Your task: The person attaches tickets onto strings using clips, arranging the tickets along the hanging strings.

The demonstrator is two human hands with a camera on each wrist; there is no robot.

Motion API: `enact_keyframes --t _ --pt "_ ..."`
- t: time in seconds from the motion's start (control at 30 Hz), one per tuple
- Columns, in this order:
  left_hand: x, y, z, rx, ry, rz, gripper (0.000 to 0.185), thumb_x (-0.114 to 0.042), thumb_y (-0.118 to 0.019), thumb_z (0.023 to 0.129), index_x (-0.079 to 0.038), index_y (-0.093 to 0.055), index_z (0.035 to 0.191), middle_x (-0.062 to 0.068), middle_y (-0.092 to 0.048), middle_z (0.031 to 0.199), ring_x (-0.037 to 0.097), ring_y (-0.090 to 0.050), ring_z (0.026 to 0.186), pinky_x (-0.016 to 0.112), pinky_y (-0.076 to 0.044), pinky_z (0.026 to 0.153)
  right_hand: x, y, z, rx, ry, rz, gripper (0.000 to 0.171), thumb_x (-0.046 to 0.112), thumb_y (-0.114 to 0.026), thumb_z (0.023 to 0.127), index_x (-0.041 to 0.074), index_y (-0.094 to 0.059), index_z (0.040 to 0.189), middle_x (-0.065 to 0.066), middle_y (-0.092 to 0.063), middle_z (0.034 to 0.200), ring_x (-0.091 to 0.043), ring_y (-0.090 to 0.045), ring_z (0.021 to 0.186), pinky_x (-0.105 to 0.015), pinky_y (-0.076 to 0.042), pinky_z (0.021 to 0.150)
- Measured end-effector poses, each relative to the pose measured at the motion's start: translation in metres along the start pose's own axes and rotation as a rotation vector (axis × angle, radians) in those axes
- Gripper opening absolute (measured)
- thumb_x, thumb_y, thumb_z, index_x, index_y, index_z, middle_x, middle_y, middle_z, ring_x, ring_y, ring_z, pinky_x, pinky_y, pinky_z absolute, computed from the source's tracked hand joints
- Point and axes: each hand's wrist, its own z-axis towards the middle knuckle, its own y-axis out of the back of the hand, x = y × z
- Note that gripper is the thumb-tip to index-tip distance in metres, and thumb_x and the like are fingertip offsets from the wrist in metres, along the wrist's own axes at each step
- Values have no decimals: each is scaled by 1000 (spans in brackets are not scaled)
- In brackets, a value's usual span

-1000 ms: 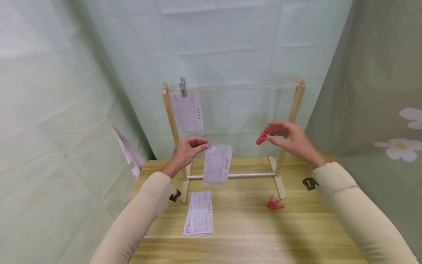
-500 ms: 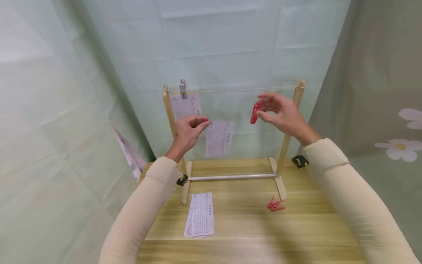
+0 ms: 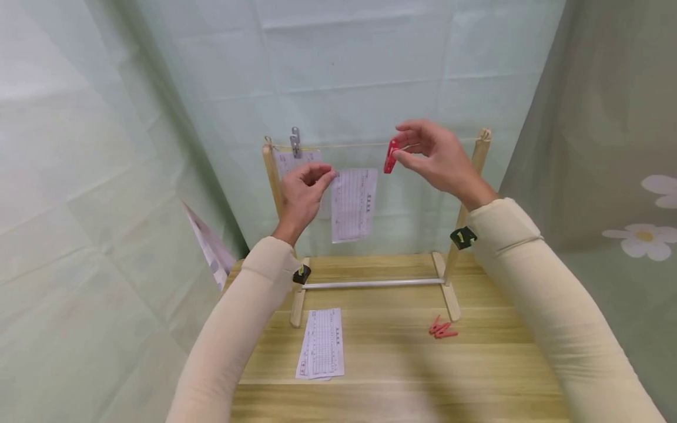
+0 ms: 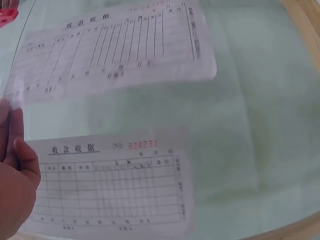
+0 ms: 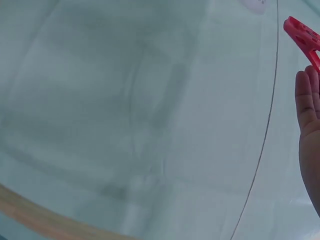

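Note:
Between thumb and fingers my left hand [image 3: 304, 194] pinches the upper left corner of a printed receipt slip [image 3: 354, 205], which hangs down just below the string [image 3: 365, 144]. In the left wrist view that held slip [image 4: 115, 50] appears above a second slip [image 4: 115, 185]. My right hand [image 3: 439, 155] pinches a red clothespin [image 3: 391, 155] to the right of the held slip and apart from it. The right wrist view shows the clothespin [image 5: 304, 37] close to the string [image 5: 270, 107]. A metal clip [image 3: 295, 143] fastens another slip [image 3: 288, 161] to the string's left end, partly hidden behind my left hand.
The string runs between two wooden posts [image 3: 478, 158] joined by a white rod [image 3: 375, 284] low down. Several slips [image 3: 322, 346] lie overlapping on the wooden table [image 3: 391, 388]. Red clothespins [image 3: 442, 329] lie by the right foot of the stand. Pale curtains surround the table.
Both hands have risen toward the string, the left with the slip and the right with the clothespin. My right hand has also moved left, bringing the clothespin nearer the slip.

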Motion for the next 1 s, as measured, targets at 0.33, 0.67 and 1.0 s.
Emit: enact_keyframes --t 0.33,0.67,1.0 --pt "-9 -9 12 -142 -65 -79 19 -13 -74 91 0 -70 105 11 -73 100 16 -63 81 21 -51 74 14 -11 27 -23 74 15 40 4 -68 94 -2 -56 132 -13 -65 122 -23 -65 108 -30 -50 98" --pt "-13 -15 18 -232 -38 -81 18 -14 -75 90 0 -67 98 13 -74 95 16 -65 80 21 -52 73 19 -23 41 -55 158 81 28 -2 -67 93 -8 -57 118 -16 -65 115 -23 -64 107 -29 -49 99" --pt "-10 -19 19 -270 1 -68 18 -16 -76 90 -1 -67 96 12 -74 93 16 -67 80 22 -52 73 24 -35 52 -97 183 87 19 -6 -66 92 -8 -58 110 -16 -68 107 -21 -67 99 -28 -51 94"
